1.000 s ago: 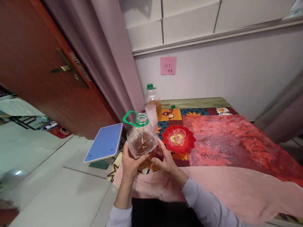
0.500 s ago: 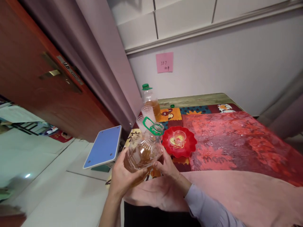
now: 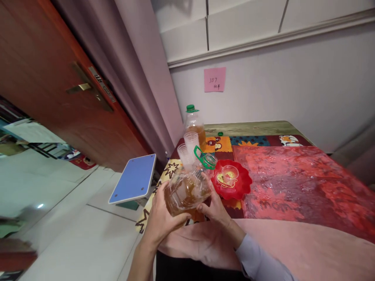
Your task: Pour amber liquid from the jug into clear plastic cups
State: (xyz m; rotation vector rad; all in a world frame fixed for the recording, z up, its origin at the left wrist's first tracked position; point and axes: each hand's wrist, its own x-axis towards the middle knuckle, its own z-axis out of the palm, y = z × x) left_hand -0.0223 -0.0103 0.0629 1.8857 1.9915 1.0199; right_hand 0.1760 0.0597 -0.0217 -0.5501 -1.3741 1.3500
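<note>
A large clear bottle (image 3: 187,193) of amber liquid is held between both hands, tilted so its uncapped mouth leans right. My left hand (image 3: 164,214) wraps its lower left side. My right hand (image 3: 215,208) grips it on the right, nearer the neck. The mouth, with a green ring and handle, is beside a red scalloped plate (image 3: 246,183). On that plate stands a small clear cup (image 3: 230,173). Two stacks of clear plastic cups (image 3: 191,141) are behind the bottle. I cannot see any liquid leaving the mouth.
A second bottle (image 3: 197,130) with a green cap stands at the back left of the patterned table. A small green cap (image 3: 220,134) lies near the back edge. Red plastic film (image 3: 293,179) covers the right side. A blue-topped stool (image 3: 133,177) stands left of the table.
The held bottle has tipped further right, its mouth lower and closer to the cup on the plate. Both hands have moved with it. The whole view has shifted slightly.
</note>
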